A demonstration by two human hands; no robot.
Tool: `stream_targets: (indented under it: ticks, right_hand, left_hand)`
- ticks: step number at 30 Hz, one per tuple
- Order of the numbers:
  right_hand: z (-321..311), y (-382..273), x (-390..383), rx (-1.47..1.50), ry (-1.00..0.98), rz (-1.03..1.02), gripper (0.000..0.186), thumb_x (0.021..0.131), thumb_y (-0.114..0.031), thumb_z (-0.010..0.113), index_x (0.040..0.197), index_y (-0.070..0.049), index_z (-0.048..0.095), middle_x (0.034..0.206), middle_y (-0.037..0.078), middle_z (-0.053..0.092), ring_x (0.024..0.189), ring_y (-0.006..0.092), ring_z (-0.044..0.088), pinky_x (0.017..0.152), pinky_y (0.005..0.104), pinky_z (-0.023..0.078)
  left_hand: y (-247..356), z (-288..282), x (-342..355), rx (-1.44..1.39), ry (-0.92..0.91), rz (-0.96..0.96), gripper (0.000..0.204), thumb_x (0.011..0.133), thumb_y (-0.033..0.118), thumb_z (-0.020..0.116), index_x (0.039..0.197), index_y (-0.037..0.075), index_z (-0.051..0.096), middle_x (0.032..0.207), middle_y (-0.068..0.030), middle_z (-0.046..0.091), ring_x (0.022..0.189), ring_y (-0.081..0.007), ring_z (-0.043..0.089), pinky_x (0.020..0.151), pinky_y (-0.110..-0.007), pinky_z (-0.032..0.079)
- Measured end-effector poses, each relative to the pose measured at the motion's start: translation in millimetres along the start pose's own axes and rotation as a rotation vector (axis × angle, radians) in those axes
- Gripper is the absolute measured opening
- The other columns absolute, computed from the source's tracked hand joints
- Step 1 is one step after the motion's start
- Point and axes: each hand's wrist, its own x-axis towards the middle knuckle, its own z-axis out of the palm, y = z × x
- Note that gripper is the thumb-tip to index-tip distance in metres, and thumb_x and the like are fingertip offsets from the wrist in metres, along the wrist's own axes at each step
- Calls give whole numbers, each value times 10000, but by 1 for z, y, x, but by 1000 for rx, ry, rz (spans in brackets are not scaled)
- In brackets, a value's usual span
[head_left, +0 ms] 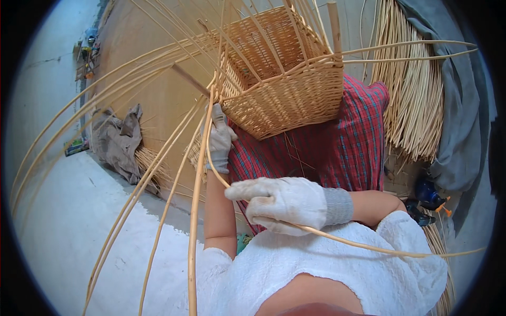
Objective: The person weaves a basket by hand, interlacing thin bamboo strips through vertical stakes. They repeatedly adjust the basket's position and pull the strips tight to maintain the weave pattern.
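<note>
A square wicker basket (287,97) rests tilted on my lap over a red checked cloth (363,131), its open top facing away. Long pale willow rods (195,231) fan out from its rim, most to the left and toward me. My left hand (219,139), in a white knitted glove, grips the basket's near left corner; rods partly cover its fingers. With my right hand (284,203), gloved too, I hold one bent willow rod (363,246). That rod runs from the corner through my fingers and out to the right, across my white top. Two stout sticks (334,26) stand up at the basket's corners.
A large bundle of peeled willow rods (414,95) lies at the right beside a grey cloth (464,121). At the left, another grey cloth (117,142) covers a smaller bundle. A dark blue object with an orange part (429,195) is near my right elbow.
</note>
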Motion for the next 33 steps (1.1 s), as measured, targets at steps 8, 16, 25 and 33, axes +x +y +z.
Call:
stream_targets:
  ticks: [8, 16, 25, 33]
  right_hand:
    - [-31, -6, 7, 17, 97, 5, 97, 933, -114, 653, 1009, -54, 666, 1171, 226, 679, 1153, 403, 651, 908, 435, 570]
    - [34, 76, 91, -553, 354, -139, 225, 728, -124, 879, 786, -118, 661, 747, 68, 619, 719, 294, 644, 623, 395, 511]
    - [23, 81, 50, -687, 295, -42, 192, 712, -45, 806, 748, -113, 630, 647, 55, 510, 636, 266, 548, 573, 398, 451]
    - [23, 76, 54, -727, 370, -71, 310, 796, -46, 801, 645, -127, 543, 594, 34, 468, 549, 235, 507, 519, 366, 414]
  left_hand:
    - [-9, -7, 0, 0, -20, -4, 463, 998, 514, 614, 1042, 58, 683, 704, -67, 666, 572, -182, 635, 527, -362, 507]
    - [-2, 2, 18, -134, 199, 698, 900, 827, 152, 857, 1563, 60, 347, 1443, -104, 521, 1251, -229, 566, 1024, -322, 547]
    - [-21, -31, 81, -150, -354, 887, 694, 775, 180, 869, 1381, 133, 533, 1540, -153, 468, 1392, -310, 498, 1142, -411, 436]
    - [7, -60, 120, 85, -675, 1096, 439, 746, 76, 854, 1141, 170, 686, 1188, -61, 510, 1199, -272, 511, 1048, -374, 473]
